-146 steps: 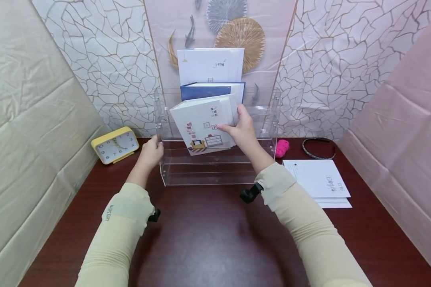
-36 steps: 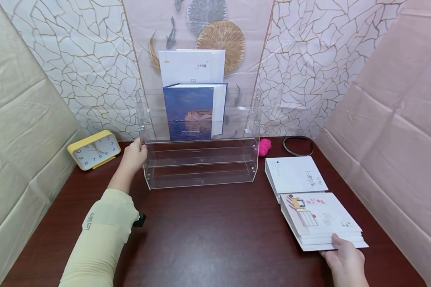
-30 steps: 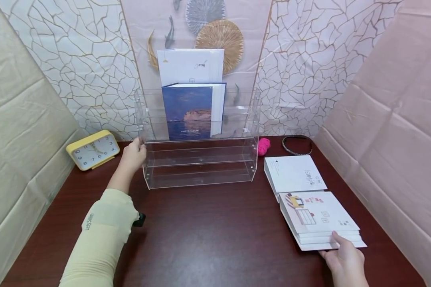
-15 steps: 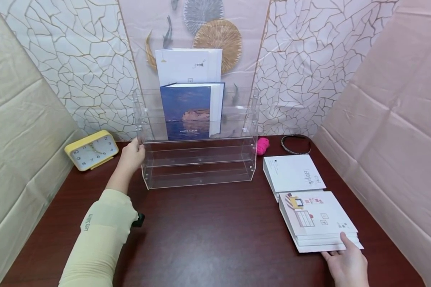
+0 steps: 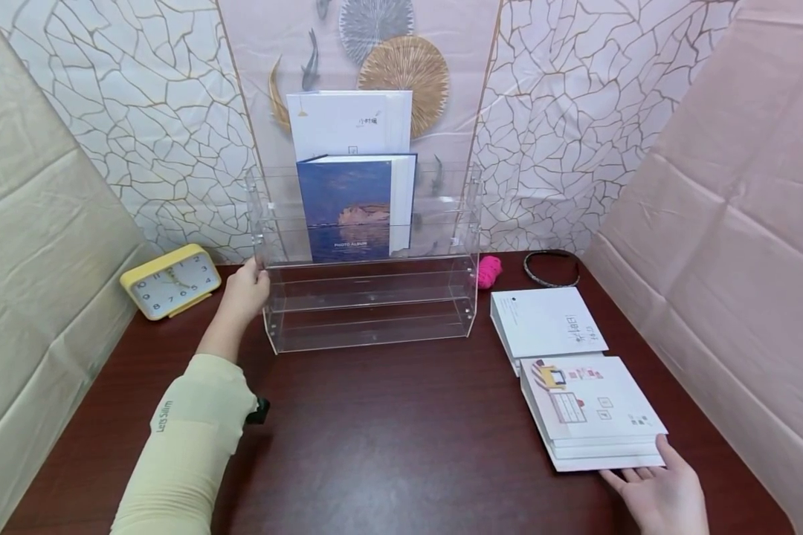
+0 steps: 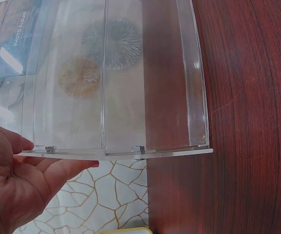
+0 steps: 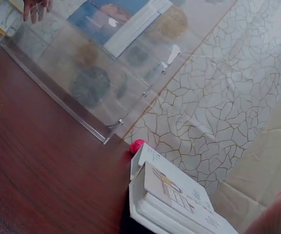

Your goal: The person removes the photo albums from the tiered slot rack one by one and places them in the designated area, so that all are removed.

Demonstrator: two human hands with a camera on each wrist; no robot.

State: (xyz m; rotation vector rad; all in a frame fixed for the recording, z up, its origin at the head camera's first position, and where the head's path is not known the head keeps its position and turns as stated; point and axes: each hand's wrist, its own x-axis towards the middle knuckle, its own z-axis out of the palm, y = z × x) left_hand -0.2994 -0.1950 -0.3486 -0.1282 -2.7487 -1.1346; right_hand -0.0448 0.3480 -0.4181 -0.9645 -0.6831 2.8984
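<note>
My left hand grips the left side panel of a clear acrylic rack; in the left wrist view the thumb lies on one side of that panel and the fingers on the other. A blue photo album stands in the rack, with a taller white album behind it. At the right, my right hand is at the front edge of a white album with a small house-like drawing. Its fingers look loosely extended, thumb at the corner. That album lies against another white album.
A yellow clock stands left of the rack. Pink yarn and a dark headband lie at the back right. Fabric walls border the dark red table at the back and sides.
The drawn-on white album has gone from the rack to the table at the right. Over the last second my right hand has slid right and loosened from it. The left hand keeps its hold.
</note>
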